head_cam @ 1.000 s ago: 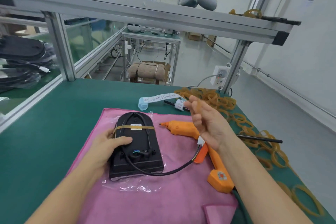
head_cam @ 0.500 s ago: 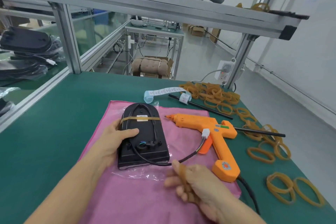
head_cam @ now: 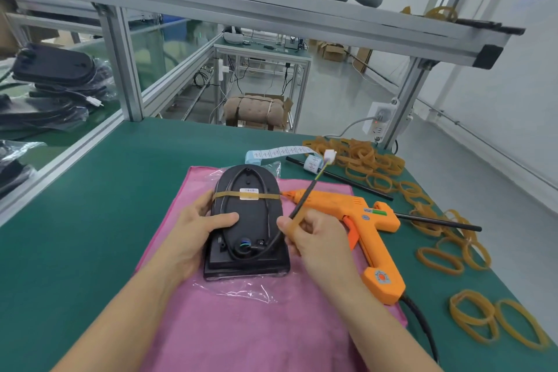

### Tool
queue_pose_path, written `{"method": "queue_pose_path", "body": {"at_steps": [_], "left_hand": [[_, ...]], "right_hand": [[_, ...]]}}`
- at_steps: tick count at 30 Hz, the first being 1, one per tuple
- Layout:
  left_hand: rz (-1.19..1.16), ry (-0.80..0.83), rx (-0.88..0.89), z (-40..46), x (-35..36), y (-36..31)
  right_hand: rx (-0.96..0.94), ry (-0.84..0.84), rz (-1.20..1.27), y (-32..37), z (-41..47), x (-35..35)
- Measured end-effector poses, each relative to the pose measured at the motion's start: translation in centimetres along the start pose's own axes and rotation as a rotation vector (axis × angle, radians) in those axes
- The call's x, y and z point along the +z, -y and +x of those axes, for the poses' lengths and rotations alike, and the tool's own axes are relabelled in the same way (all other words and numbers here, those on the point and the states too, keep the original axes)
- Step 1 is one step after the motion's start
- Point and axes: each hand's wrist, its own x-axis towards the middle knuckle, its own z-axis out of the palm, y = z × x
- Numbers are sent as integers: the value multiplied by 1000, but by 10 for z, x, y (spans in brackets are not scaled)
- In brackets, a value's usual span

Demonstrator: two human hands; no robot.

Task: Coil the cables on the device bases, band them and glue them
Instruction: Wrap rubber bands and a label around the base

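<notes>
Black device base [head_cam: 246, 220] was pinned by the left hand [head_cam: 197, 228]; right hand [head_cam: 314, 238] pinched cable [head_cam: 302, 201] plus rubber band [head_cam: 294, 225]. Coiling step, I'd guess, banding next.

Left grip [head_cam: 197, 228] curled, right grip [head_cam: 314, 237] pinching.
</notes>
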Motion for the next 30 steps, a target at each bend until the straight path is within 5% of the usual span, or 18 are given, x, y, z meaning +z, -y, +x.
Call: {"method": "queue_pose_path", "body": {"at_steps": [11,15,24,30], "left_hand": [[-73,-39,102,-6,11,-24],[-72,-58,90,-9,16,-34],[-61,-91,-37,-18,21,-49],[457,120,108,-40,26,-55]], "right_hand": [[-21,111,-148,6,24,-9],[117,359,31,9,29,-8],[382,409,474,11,24,-6],[313,310,533,12,26,0]]}}
